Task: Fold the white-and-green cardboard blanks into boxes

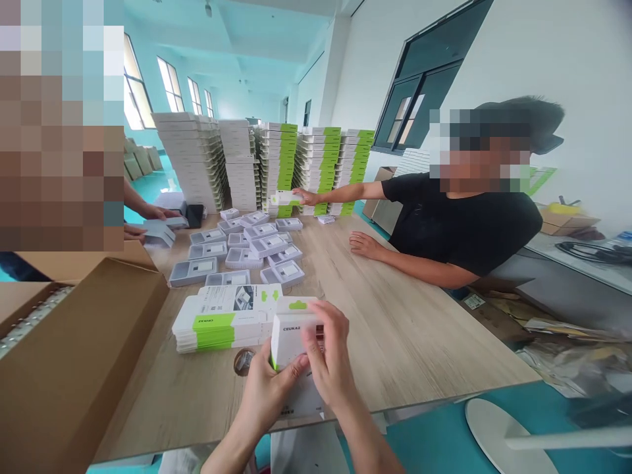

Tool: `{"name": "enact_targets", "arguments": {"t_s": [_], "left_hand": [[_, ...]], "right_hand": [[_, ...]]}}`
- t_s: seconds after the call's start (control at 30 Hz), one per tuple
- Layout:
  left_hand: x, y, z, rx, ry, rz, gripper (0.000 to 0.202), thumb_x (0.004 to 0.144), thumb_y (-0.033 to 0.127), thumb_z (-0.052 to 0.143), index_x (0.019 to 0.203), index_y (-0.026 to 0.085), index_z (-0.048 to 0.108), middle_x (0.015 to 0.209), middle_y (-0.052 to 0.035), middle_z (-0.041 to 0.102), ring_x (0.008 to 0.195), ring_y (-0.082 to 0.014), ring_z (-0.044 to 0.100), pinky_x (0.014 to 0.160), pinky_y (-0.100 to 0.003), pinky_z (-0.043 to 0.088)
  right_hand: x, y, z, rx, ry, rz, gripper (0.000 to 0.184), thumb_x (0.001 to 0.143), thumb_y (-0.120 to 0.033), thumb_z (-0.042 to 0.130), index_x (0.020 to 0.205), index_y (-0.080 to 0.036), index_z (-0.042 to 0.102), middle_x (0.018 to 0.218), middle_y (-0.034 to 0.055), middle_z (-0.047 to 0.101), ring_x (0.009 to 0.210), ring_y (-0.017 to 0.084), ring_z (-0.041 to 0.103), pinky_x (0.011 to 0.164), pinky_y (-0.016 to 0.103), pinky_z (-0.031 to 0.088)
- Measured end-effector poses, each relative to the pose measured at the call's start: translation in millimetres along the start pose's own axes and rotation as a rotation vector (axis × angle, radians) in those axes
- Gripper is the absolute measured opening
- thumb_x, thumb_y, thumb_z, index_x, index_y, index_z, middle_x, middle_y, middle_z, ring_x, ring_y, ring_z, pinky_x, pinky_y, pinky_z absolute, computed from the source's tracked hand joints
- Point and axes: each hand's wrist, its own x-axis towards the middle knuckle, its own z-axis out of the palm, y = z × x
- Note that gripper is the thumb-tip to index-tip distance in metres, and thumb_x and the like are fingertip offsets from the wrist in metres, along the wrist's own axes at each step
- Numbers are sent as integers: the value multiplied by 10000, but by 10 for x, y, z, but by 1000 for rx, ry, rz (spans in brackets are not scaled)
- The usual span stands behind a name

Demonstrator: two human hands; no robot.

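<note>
A white retail box (286, 339) with a green hang tab at its top stands upright in front of me near the table's front edge. My left hand (266, 388) is closed around its left side, with the thumb across the front. My right hand (334, 365) is at the box's right side, its bent fingers and thumb on the front and upper right edge. The fingers cover part of the printed front. Just left and behind lies a pile of flat white and green box sleeves (217, 329). A roll of tape (243, 361) rests beside my left hand.
Several pale trays (266, 245) with inserts spread over the table (385, 336). Tall stacks of white and green boxes (316, 164) line the far side. An open carton (93, 355) stands left. A co-worker (464, 230) at right holds a box; another person's hands (158, 214) handle trays.
</note>
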Motion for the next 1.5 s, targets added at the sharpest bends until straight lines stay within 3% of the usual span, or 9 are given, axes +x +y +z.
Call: {"name": "enact_targets", "arguments": {"t_s": [0.13, 0.3, 0.43, 0.53, 0.73, 0.97, 1.13, 1.33, 1.5], "left_hand": [[11, -39, 26, -207, 198, -153, 614, 719, 564, 896, 1116, 112, 772, 999, -165, 868, 838, -312, 816, 717, -355, 643], [-41, -226, 82, -264, 317, -207, 665, 631, 623, 935, 1025, 112, 775, 962, -183, 862, 828, -328, 810, 706, -377, 641], [-35, -215, 60, -292, 277, -205, 684, 643, 664, 907, 1061, 137, 779, 1028, -172, 857, 963, -361, 799, 816, -424, 640], [-34, -156, -46, -238, 84, -164, 674, 631, 648, 922, 1083, 168, 782, 1099, -151, 847, 1066, -371, 770, 910, -440, 623], [-78, -234, -194, -102, 63, -102, 735, 741, 759, 791, 1162, 165, 690, 1224, -188, 798, 1134, -370, 730, 988, -470, 588], [-25, -255, -318, -105, -228, -158, 752, 779, 713, 790, 1247, 151, 615, 1217, -225, 798, 1132, -357, 760, 937, -456, 622], [97, -280, -625, 499, 37, 147, 360, 1039, 436, 501, 1289, 187, 573, 1190, -180, 810, 1019, -268, 809, 887, -437, 663], [439, -269, -1064, 855, 182, 323, 377, 902, 250, 589, 1243, 192, 740, 1429, -175, 726, 1513, -450, 468, 1210, -755, 323], [425, -316, -1255, 1022, 176, 376, 378, 993, 266, 452, 1123, 204, 801, 1254, -159, 820, 1256, -387, 729, 1169, -701, 440]], "right_hand": [[-431, 88, 123, 395, -14, 531, 571, 1047, -599, 516, 1529, -293, 507, 1414, 129, 691, 1278, 308, 684, 981, 430, 615], [-784, 97, 167, 472, -80, 642, 599, 895, -679, 711, 1285, -225, 736, 1241, 143, 804, 1252, 356, 719, 962, 380, 630], [-663, 98, 80, 405, -37, 639, 616, 854, -700, 741, 1221, -207, 771, 1140, 146, 836, 1041, 347, 799, 860, 372, 664], [-615, 139, 93, 348, -38, 626, 613, 863, -732, 707, 1170, -206, 779, 1042, 134, 854, 913, 328, 824, 769, 343, 676], [-808, 294, 263, 120, -19, 459, 690, 930, -778, 565, 1289, -212, 730, 1166, 141, 833, 1049, 323, 815, 866, 320, 659], [-700, 496, 35, 130, 57, 604, 724, 859, -794, 640, 1258, -197, 733, 1180, 155, 825, 1035, 347, 802, 803, 343, 657], [-331, 938, -384, 27, 125, 766, 788, 908, -831, 465, 1240, -167, 727, 1112, 169, 828, 966, 368, 784, 720, 406, 634], [-222, 1397, -415, -252, 341, 567, 878, 803, -890, 472, 1230, -151, 679, 1222, 265, 708, 1231, 480, 600, 1032, 634, 450], [-343, 1370, -313, -295, 407, 388, 706, 889, -792, 469, 1127, -159, 673, 1202, 270, 692, 1176, 444, 612, 983, 624, 474]]}}
